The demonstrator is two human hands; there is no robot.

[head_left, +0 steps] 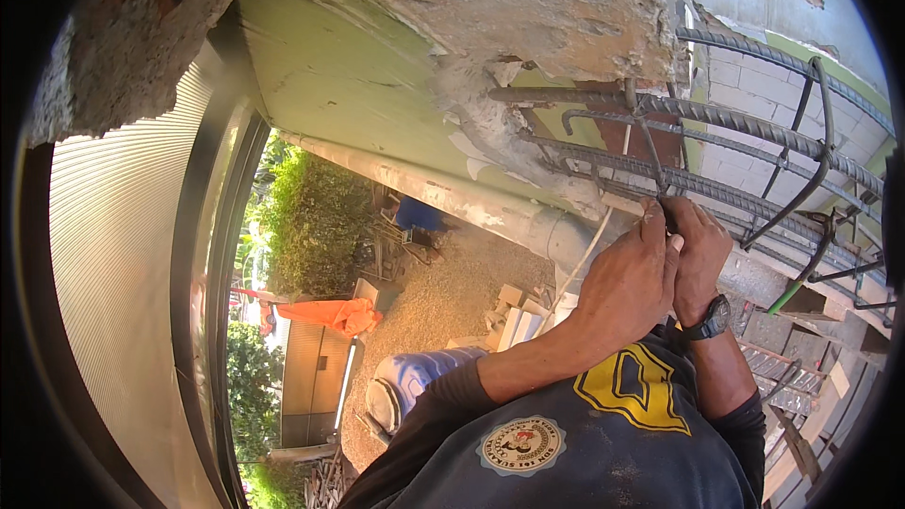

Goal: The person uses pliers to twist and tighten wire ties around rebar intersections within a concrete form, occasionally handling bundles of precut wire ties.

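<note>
Both my hands meet at the lower bars of a steel rebar cage (773,135), right of the middle. My left hand (627,273) is closed, its fingertips pinched up against a bar near a stirrup (647,146). Pressed beside it, my right hand (699,250) is also closed, the fingers curled. Whatever sits between the fingers is hidden. A short pale piece (619,203) touches the bars just by the left fingertips. Below it a thin pale line (592,247) slants down past the left wrist.
Broken concrete (566,9) surrounds the bar ends above a green wall (349,66). Bent stirrups (822,165) stick out at the right. Far below lie gravelly ground (452,273), a blue drum (424,372) and an orange cloth (330,316). A ribbed translucent panel (123,226) stands left.
</note>
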